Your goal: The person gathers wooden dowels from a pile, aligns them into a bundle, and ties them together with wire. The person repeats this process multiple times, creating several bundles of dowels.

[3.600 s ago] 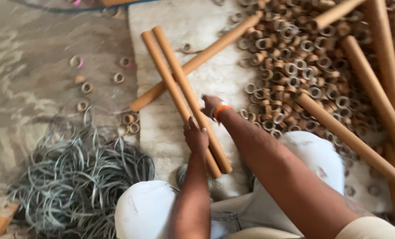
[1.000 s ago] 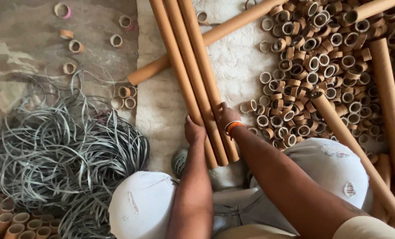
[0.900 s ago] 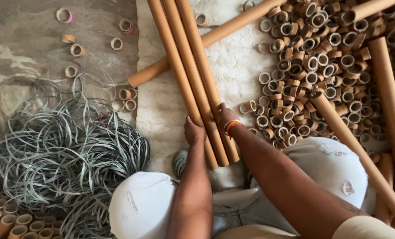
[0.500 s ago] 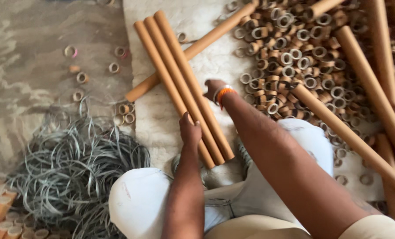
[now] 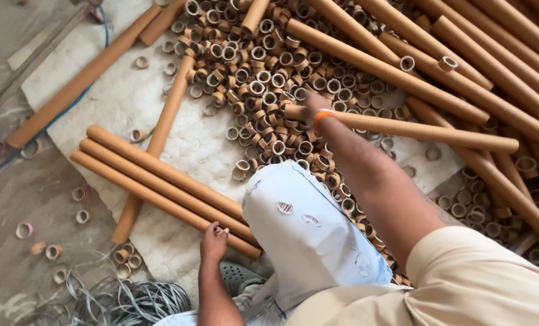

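Note:
My right hand, with an orange band at the wrist, is closed around the left end of a long brown cardboard tube that lies across the pile of short cardboard rings. My left hand rests with loose fingers at the near ends of three long tubes lying side by side on a white cloth. It grips none of them. My knee in light blue trousers sits between the two arms.
Many more long tubes are stacked at the upper right. Another tube lies slanted at the upper left, with one more under the three. A tangle of grey strips and a green sandal lie near my left arm. Loose rings dot the concrete floor.
My right hand has left the three side-by-side tubes, reached right over the ring pile and closed on another long tube. My left hand stays at the three tubes' ends.

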